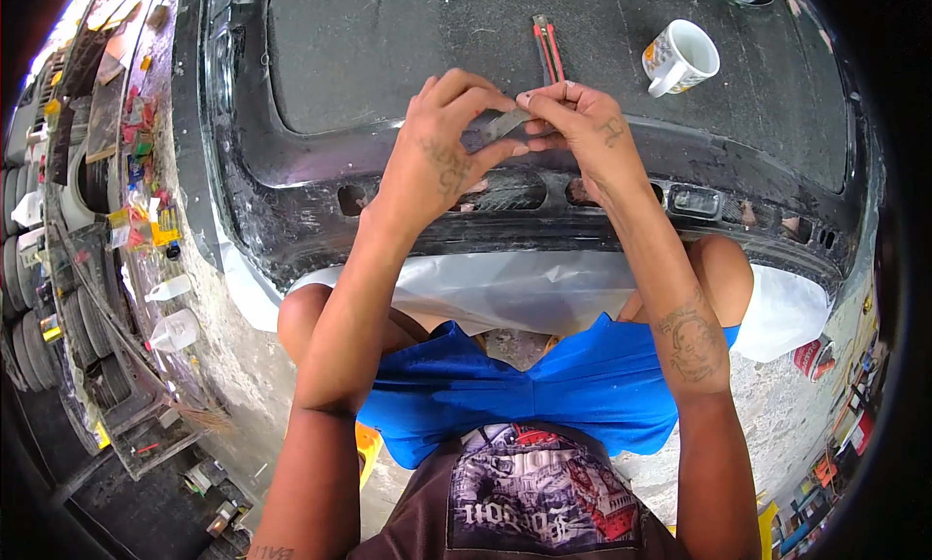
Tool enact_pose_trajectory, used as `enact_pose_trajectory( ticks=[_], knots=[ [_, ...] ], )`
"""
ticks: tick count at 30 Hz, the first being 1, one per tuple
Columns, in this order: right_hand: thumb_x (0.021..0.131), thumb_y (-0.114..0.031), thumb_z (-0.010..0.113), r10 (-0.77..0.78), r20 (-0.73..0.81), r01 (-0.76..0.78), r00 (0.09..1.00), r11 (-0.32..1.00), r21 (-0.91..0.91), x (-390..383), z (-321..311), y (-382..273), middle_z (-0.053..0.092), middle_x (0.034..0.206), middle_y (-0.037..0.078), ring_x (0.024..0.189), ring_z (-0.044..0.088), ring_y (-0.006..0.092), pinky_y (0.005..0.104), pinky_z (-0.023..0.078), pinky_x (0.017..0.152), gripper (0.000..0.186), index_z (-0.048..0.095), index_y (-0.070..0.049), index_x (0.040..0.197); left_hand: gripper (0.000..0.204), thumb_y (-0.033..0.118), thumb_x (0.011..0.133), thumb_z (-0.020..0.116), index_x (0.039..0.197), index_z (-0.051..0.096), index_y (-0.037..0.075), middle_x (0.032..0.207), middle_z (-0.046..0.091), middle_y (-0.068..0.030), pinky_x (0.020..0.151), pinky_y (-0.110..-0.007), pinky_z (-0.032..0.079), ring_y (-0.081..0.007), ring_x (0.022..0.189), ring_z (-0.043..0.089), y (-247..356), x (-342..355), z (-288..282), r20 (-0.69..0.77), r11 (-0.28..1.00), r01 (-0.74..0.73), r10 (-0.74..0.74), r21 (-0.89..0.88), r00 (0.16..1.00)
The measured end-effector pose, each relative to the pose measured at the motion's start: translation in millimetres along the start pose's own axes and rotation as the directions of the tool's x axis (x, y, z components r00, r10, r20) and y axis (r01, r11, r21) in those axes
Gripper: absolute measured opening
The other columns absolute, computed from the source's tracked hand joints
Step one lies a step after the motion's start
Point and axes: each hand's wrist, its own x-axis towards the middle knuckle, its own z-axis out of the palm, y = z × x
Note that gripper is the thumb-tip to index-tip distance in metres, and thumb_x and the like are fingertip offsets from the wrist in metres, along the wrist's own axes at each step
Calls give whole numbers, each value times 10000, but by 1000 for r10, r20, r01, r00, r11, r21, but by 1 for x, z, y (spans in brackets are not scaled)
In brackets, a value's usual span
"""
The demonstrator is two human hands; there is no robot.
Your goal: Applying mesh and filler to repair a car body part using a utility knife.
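Both of my hands meet over the near edge of a black car body panel [364, 65]. Between their fingertips is a small, curved grey strip [507, 123]; its material is hard to make out. My right hand [587, 123] pinches one end of it between thumb and fingers. My left hand [442, 148] curls around the other end, thumb below and fingertips above. Just beyond the fingers lies a red and grey utility knife [549, 48], its near end close to my right hand. Farther right, a white patterned mug [682, 57] stands on the panel.
Translucent plastic sheeting [466, 279] hangs under the panel's near edge, in front of my knees. Along the left, a cluttered rack [87, 308] holds several tyres, and plastic bottles [175, 330] stand beside it. A red and white can [814, 358] and assorted items are on the right floor.
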Motion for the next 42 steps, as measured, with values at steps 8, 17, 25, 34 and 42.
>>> enact_pose_trajectory(
  ticks=[8,17,25,34,42],
  knots=[
    [877,-252,756,9,47,2,999,970,-242,-9,8,-13,703,847,73,743,637,118,264,536,673,289,710,9,993,110,54,826,734,931,726,22,821,636,-110,709,-372,500,-285,775,616,-3,-14,-17,-70,987,136,-130,88,989],
    [889,-153,690,-76,415,315,907,776,-546,-20,-8,-7,687,856,33,717,592,96,252,511,614,201,717,-2,1020,151,29,862,707,1006,725,-14,814,627,-69,578,-269,455,-121,644,568,-5,-45,-29,368,909,408,-349,-92,862],
    [854,-167,728,-105,415,394,904,583,-710,-24,-3,11,665,798,98,681,614,188,346,480,619,223,714,3,998,138,-7,869,682,1003,711,-23,790,650,-73,597,-268,458,-115,650,576,-3,-66,-17,223,919,394,-383,-6,897],
    [823,-237,749,-369,474,594,800,370,-714,-31,-1,24,603,711,113,708,594,311,423,454,665,222,729,-54,946,141,11,890,672,1023,712,-13,730,687,-73,524,-277,447,-109,563,555,1,-67,-13,248,857,515,-494,-26,834],
    [871,-227,712,-166,477,498,863,437,-749,-35,-10,4,641,676,131,593,606,270,396,481,600,243,714,-16,992,154,14,885,676,1033,719,15,767,694,-109,575,-301,475,-177,594,597,-3,-78,-4,102,967,246,-252,74,962]
  ],
)
